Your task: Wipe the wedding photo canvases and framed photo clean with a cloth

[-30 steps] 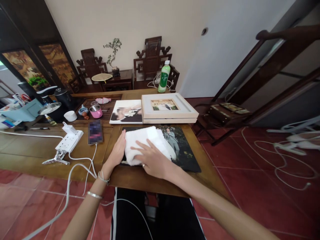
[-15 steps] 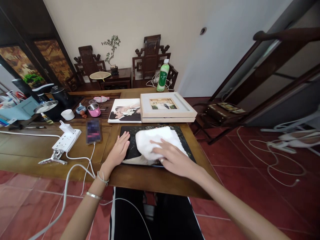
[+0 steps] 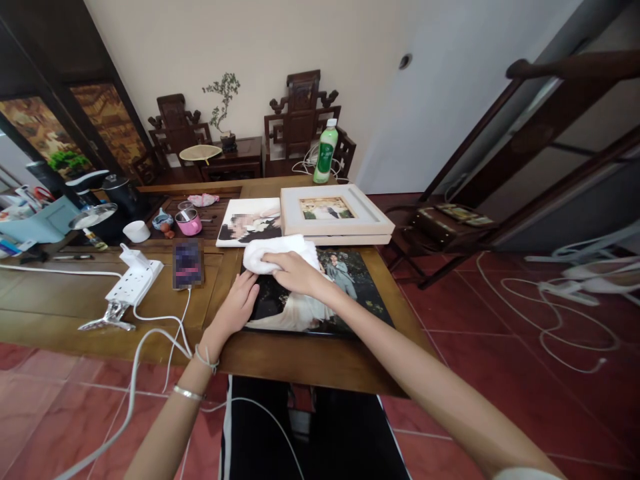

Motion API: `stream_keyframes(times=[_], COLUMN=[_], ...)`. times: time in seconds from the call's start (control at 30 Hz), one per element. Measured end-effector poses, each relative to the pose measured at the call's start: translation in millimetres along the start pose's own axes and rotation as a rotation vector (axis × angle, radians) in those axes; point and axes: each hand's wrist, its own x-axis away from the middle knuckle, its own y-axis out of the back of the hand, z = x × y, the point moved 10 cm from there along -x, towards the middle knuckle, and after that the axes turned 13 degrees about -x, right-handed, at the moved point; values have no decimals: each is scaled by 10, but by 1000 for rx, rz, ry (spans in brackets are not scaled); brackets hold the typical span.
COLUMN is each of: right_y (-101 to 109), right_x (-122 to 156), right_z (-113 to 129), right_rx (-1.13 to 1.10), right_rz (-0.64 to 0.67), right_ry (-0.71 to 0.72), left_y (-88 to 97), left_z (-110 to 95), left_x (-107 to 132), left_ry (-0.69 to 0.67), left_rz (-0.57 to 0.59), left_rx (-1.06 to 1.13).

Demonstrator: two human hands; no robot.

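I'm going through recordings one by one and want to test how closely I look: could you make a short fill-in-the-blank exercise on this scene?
1. The right hand holds a ____ towel.
2. The left hand rests at the ____ side of the large dark photo.
3. The mug beyond the phone is ____.
4. The label on the bottle is ____.

Missing words: white; left; pink; green.

Soft light fell across my desk (image 3: 295, 363), the cloth (image 3: 285, 245) under my right hand (image 3: 293, 272) glowed nearly featureless! The cabinet (image 3: 45, 40) sank into gloom, wide-angle stretch pulled the edges, pixelation masked the phone (image 3: 188, 265).
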Motion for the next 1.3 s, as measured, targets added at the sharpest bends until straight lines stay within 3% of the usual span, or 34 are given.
stream_keyframes(times=[0.3,0.43,1.03,1.3], right_y=[753,902,808,522], right_x=[916,1123,1164,1665], right_z=[-530,-719,-665,-158], right_rx=[138,183,270,238], right_rz=[-116,-171,-133,-6], right_ry=[-84,-99,-52,34], left_y=[38,90,110,77], left_z=[23,6,-7,-9], left_x=[1,-13,-26,-20], left_ry=[26,32,1,10], left_rz=[-19,-36,-47,-25], left_rx=[63,86,86,59])
